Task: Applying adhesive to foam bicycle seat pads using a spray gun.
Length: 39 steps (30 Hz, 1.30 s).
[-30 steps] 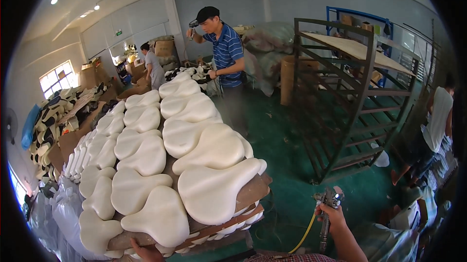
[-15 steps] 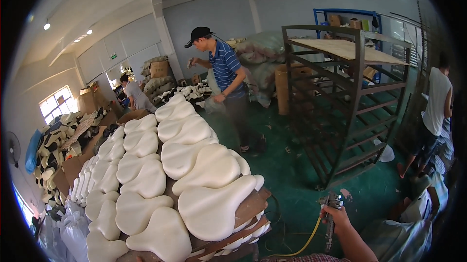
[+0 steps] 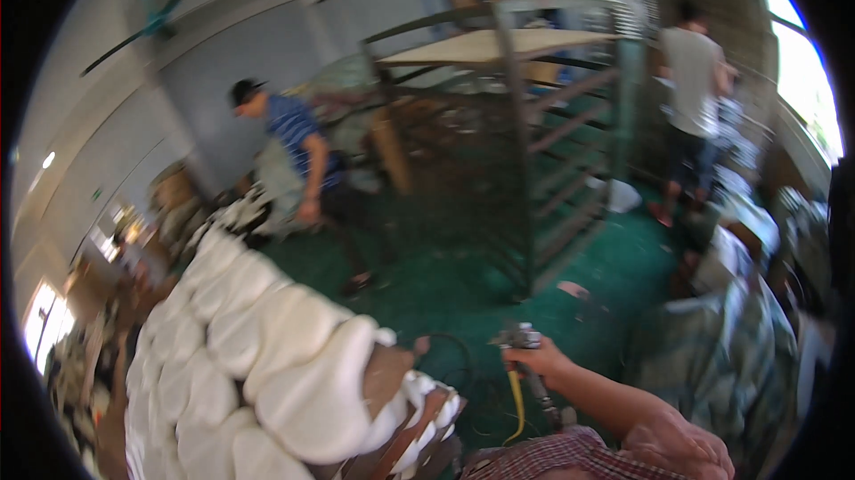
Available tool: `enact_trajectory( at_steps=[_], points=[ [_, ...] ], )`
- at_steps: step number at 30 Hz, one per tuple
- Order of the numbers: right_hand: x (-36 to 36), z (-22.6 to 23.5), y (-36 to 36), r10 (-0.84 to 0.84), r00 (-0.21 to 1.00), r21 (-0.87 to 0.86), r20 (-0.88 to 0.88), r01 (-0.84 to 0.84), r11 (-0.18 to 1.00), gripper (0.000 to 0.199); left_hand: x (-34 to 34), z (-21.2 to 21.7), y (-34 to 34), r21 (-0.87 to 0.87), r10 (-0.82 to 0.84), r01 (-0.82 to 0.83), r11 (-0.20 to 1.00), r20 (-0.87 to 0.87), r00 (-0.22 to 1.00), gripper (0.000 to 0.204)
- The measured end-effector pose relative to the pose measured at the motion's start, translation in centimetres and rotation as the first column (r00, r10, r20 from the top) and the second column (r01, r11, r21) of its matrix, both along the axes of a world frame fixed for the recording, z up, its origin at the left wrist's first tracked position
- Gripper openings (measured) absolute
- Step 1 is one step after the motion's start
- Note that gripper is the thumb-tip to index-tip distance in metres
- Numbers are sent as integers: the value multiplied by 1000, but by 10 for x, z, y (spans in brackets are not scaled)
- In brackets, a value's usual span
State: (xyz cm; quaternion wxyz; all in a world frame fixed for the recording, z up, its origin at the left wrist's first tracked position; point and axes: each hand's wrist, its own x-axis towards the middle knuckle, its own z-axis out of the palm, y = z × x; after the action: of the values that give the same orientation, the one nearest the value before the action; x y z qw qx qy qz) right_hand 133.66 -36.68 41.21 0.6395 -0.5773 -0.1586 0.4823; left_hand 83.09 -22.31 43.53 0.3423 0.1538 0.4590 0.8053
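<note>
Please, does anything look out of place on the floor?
A pale pinkish patch on the green floor, near the dark rack, stands out by colour; blur hides whether it is a scrap or worn paint.

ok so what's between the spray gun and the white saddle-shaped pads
Head view: from the white pads to the spray gun, a brown board, then green floor with a blurred dark loop, perhaps cable.

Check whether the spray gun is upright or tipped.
Roughly upright: the spray gun pokes up above the right hand gripping it, yellow hose hanging below.
</note>
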Motion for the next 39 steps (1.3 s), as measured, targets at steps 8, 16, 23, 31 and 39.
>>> enact_trajectory(
  at_steps=[8,16,23,31,39],
  points=[
    [49,-12,-34,-61,997,61,-48,64,996,37,173,3,65,1,-421,422,907,-26,906,44],
    [61,-16,-52,-78,995,63,-62,82,995,37,201,15,56,41,-475,475,879,-19,880,44],
    [74,-18,-67,-59,997,64,-57,63,996,42,220,20,41,70,-492,491,868,-5,870,44],
    [93,-12,-82,-80,996,66,-41,83,994,39,238,31,33,131,-501,494,859,25,865,44],
    [104,-18,-100,-104,993,50,-61,107,993,32,270,61,32,237,-519,495,836,48,853,45]
  ],
)
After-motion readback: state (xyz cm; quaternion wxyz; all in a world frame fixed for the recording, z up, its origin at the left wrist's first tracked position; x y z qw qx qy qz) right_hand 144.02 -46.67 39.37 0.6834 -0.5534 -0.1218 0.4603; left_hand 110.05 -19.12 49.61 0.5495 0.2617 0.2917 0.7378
